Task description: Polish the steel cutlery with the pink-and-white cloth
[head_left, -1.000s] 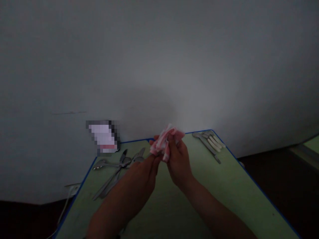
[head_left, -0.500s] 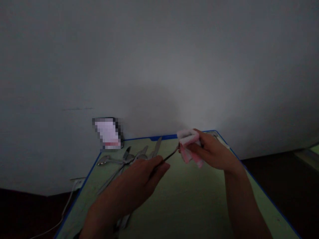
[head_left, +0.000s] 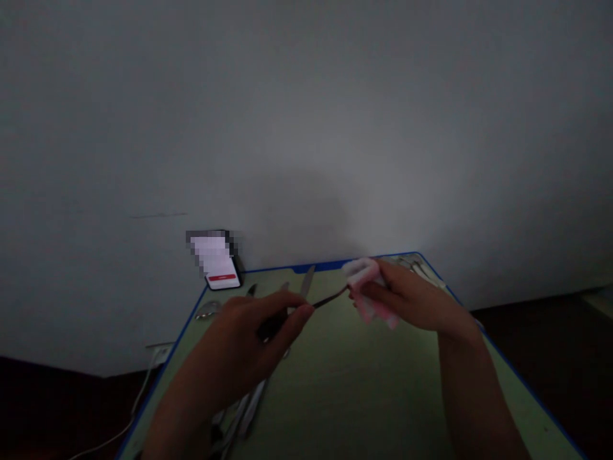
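My left hand (head_left: 239, 342) is closed in a pinch on the thin handle of a metal piece of cutlery (head_left: 331, 298). The other end of this piece goes into a folded pink and white cloth (head_left: 363, 276), so its kind is hidden. My right hand (head_left: 414, 297) grips the cloth around that end, thumb on the near side. Under and behind my left hand lies loose cutlery: a spoon (head_left: 207, 310), a knife (head_left: 309, 278) pointing to the back edge, and several handles (head_left: 253, 404) partly covered by my forearm.
A lit phone (head_left: 221, 263), partly pixelated, leans on the grey wall (head_left: 306, 128) at the table's back left. More cutlery (head_left: 417, 265) lies in the back right corner. The pale green table (head_left: 364, 396) has a blue edge. A white cable (head_left: 135, 399) hangs at the left.
My left hand has drawn back left and slightly up, its fingers now covering more of the loose cutlery. The right hand keeps its hold on the cloth. The whole view has shifted a little.
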Motion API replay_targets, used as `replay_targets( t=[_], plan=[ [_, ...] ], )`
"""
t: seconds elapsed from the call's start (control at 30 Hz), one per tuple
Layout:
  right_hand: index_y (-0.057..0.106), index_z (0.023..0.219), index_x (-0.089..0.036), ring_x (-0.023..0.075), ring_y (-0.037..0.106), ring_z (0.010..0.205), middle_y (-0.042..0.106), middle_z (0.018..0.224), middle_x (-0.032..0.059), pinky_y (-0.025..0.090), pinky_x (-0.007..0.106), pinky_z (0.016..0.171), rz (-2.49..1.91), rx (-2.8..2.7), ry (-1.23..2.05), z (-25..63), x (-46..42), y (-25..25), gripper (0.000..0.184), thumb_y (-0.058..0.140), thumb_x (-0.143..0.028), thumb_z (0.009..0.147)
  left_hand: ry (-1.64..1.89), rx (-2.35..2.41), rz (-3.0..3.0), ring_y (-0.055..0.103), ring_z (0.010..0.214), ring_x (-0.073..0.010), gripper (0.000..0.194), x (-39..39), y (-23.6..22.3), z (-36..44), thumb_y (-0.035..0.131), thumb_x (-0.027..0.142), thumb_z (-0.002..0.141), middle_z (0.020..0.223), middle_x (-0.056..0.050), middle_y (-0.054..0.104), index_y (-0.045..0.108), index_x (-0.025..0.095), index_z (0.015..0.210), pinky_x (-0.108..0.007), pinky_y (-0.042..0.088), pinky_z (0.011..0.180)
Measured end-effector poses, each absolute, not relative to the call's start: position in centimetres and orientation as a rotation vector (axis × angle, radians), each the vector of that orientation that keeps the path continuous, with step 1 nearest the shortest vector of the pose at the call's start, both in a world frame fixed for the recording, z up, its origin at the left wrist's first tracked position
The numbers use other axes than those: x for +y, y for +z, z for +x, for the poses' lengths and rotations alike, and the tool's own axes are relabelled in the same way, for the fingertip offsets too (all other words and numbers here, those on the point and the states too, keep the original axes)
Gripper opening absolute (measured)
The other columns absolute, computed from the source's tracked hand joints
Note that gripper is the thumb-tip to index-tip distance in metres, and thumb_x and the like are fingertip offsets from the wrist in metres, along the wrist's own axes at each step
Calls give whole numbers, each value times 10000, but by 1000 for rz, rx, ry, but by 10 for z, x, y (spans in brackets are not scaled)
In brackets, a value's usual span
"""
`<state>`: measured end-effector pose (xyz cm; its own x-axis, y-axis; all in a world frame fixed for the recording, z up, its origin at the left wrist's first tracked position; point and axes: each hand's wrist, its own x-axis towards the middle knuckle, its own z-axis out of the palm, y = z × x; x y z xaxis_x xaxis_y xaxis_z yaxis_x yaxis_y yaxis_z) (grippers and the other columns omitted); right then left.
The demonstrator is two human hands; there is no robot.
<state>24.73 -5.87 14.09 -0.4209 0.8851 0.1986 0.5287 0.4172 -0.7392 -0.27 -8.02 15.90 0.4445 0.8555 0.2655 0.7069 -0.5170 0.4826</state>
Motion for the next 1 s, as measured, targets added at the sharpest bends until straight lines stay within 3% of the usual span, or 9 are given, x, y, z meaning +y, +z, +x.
replay_targets(
  t=[0.37, 0.6, 0.8, 0.87, 1.0],
  plan=[
    [600, 849, -227, 138, 568, 645, 635, 729, 1, 390, 239, 564, -1293, -2315, 708, 256, -86, 157, 86, 526, -270, 858, 657, 1225, 2365, 492, 436, -64, 219, -79, 157, -1, 573, 384, 822, 547, 41, 630, 704, 216, 771, -174, 357, 448],
    [620, 903, -190, 110, 563, 579, 656, 713, 2, 413, 219, 529, -1189, -1898, 798, 242, -68, 157, 211, 516, -368, 860, 858, 1372, 2329, 513, 409, -78, 213, -76, 158, -1, 594, 381, 793, 524, 33, 641, 708, 202, 773, -172, 362, 412],
    [597, 986, -190, 181, 664, 830, 689, 979, 71, 528, 297, 668, -794, -1002, 1079, 186, -49, 133, 348, 484, -488, 845, 1247, 1532, 2236, 550, 423, -80, 185, -79, 152, 23, 617, 347, 784, 531, 39, 652, 707, 186, 797, -155, 382, 418],
    [603, 995, -203, 186, 657, 901, 685, 1011, 68, 530, 311, 729, -698, -823, 1148, 172, -46, 128, 348, 474, -491, 848, 1298, 1493, 2297, 508, 380, -68, 197, -80, 144, 35, 602, 322, 798, 495, 49, 627, 704, 178, 886, -158, 385, 426],
    [623, 966, -207, 179, 635, 980, 689, 1003, 55, 500, 314, 835, -582, -670, 1257, 170, -40, 123, 290, 521, -445, 836, 1260, 1420, 2460, 580, 465, -87, 275, -77, 130, 51, 534, 272, 861, 674, -9, 715, 663, 176, 1085, -179, 410, 489]
  ],
)
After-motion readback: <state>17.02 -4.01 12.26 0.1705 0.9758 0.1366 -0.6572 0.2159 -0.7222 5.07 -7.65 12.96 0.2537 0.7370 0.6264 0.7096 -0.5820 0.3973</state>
